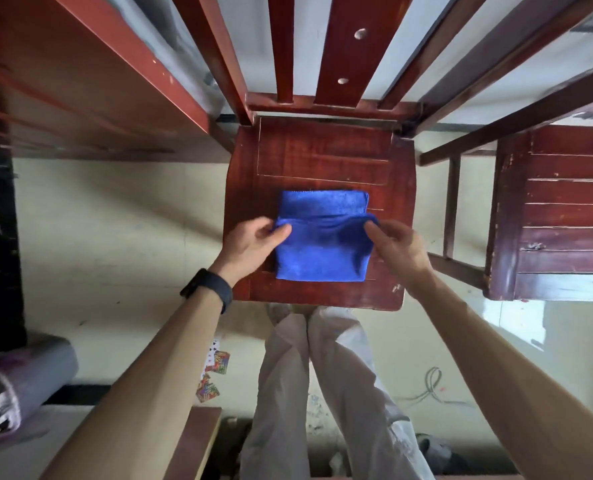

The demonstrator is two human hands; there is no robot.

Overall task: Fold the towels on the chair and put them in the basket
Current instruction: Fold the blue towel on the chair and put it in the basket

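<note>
A blue towel (323,237) lies partly folded on the seat of a dark red wooden chair (323,154). Its near half is doubled over, and the folded edge runs across the middle. My left hand (250,242) pinches the left corner of that folded edge between thumb and fingers. At the right corner, my right hand (397,245) pinches the same edge. Both hands hold the fold slightly above the layer underneath. No basket is in view.
A second red wooden chair (565,216) stands to the right, a red table edge (90,74) at upper left. Playing cards (215,372) lie on the pale floor. A grey rolled bundle (21,386) sits at lower left. My legs are below the seat.
</note>
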